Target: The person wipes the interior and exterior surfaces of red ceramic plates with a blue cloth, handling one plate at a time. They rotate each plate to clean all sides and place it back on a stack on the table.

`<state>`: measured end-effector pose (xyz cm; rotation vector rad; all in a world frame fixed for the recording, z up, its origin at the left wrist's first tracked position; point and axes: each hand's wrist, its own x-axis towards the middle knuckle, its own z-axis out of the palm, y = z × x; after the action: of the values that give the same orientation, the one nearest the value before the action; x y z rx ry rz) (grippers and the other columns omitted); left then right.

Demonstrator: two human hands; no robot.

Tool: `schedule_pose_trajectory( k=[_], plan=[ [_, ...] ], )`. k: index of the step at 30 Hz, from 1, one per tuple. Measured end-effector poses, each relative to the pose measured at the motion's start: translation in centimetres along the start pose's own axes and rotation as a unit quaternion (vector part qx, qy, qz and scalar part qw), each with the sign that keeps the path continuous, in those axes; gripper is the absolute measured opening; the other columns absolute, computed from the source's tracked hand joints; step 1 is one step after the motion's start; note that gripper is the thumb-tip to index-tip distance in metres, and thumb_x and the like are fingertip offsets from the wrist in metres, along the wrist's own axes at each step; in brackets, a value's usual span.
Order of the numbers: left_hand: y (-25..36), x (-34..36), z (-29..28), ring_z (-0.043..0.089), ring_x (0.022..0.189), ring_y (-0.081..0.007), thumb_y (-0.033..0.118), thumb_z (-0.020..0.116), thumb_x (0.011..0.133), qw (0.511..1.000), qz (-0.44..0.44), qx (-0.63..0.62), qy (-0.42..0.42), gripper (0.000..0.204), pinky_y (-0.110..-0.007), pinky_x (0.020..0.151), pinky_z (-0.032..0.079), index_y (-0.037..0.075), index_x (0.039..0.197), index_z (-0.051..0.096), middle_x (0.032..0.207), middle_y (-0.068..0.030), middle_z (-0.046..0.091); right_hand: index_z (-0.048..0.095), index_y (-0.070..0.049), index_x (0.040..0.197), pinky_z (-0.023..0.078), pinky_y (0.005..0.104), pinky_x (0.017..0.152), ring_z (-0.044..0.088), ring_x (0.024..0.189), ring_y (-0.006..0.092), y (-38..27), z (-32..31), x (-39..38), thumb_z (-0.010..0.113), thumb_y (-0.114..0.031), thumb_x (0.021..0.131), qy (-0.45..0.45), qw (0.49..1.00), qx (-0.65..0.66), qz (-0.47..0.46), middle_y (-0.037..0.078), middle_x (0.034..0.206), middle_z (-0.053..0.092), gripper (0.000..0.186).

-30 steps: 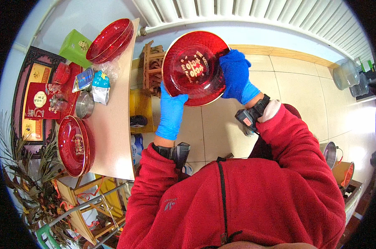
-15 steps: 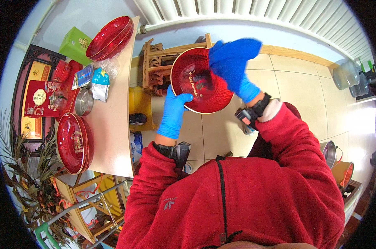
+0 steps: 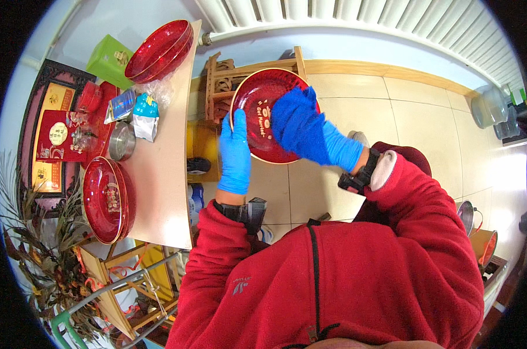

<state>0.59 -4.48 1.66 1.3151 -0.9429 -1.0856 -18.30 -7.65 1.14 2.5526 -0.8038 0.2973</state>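
Note:
Both hands wear light blue gloves. My left hand (image 3: pixel 235 152) grips the left rim of a round red bowl (image 3: pixel 253 99) with a gold edge and gold print inside, held up in front of me over the floor. In my right hand (image 3: pixel 340 146) is a dark blue cloth (image 3: pixel 300 125), bunched up and pressed against the bowl's inner right side. The cloth hides part of the bowl and most of the right fingers.
On the table (image 3: pixel 164 192) at left stand another red bowl (image 3: pixel 103 200), a red tray-like bowl (image 3: pixel 160 51), a green box (image 3: pixel 110 61), a metal tin (image 3: pixel 122 141) and small packets. A wooden rack (image 3: pixel 212 87) stands beyond the bowl, beneath a white radiator (image 3: pixel 345 14). Water jugs (image 3: pixel 487 109) are far right.
My right hand has brought the cloth down and left, from the bowl's upper right rim onto its inside. The bowl has shifted slightly left, and my left hand has moved up along its rim.

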Motion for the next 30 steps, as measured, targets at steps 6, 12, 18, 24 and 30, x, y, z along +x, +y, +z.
schedule_pose_trajectory(
  k=[6,12,18,24,30],
  plan=[
    [-0.5,-1.2,2.7,0.057,0.110,-0.0200,0.040,0.053,0.101,1.000,0.011,0.009,-0.012,0.053,-0.033,0.097,0.046,0.003,0.139,0.048,0.126,-0.0114,0.060,0.073,-0.013,0.085,0.048,0.0558,0.076,0.063,0.087,0.0326,1.1,1.7,2.7,0.065,-0.021,0.076,-0.030,0.959,0.243,0.146,0.011,0.089,0.068,0.015],
    [-0.4,-0.6,1.1,0.056,0.111,-0.0200,0.039,0.054,0.101,0.997,0.027,-0.062,0.026,0.052,-0.034,0.098,0.046,0.003,0.138,0.049,0.126,-0.0118,0.059,0.069,0.001,0.090,0.057,0.0421,0.071,0.060,0.081,0.0219,-2.9,-0.9,-0.5,0.065,-0.025,0.081,0.122,0.916,-0.368,-0.108,0.011,0.086,0.065,0.027],
    [0.0,-0.2,-0.1,0.055,0.112,-0.0168,0.035,0.054,0.102,0.995,0.063,-0.062,0.053,0.047,-0.031,0.099,0.045,0.003,0.137,0.050,0.128,-0.0109,0.058,0.067,-0.006,0.090,0.052,0.0430,0.085,0.061,0.093,0.0248,-0.3,0.8,-1.1,0.069,-0.027,0.081,-0.098,0.989,-0.054,-0.095,0.012,0.092,0.066,0.023],
    [0.3,0.0,0.4,0.055,0.114,-0.0176,0.035,0.055,0.101,0.992,0.057,-0.091,0.060,0.048,-0.032,0.100,0.044,0.004,0.137,0.051,0.130,-0.0102,0.058,0.067,-0.004,0.087,0.051,0.0422,0.079,0.062,0.085,0.0316,1.0,-2.9,-0.7,0.066,-0.020,0.077,-0.009,0.956,0.292,0.012,0.015,0.091,0.067,0.019],
    [-0.2,-0.4,1.2,0.058,0.111,-0.0204,0.039,0.055,0.100,0.992,0.017,-0.104,0.064,0.051,-0.034,0.100,0.046,0.003,0.137,0.051,0.129,-0.0115,0.059,0.069,-0.002,0.086,0.052,0.0372,0.065,0.061,0.075,0.0266,-4.1,-3.8,1.0,0.065,-0.014,0.075,-0.008,0.983,0.030,-0.182,0.014,0.087,0.066,0.017]
  ],
)
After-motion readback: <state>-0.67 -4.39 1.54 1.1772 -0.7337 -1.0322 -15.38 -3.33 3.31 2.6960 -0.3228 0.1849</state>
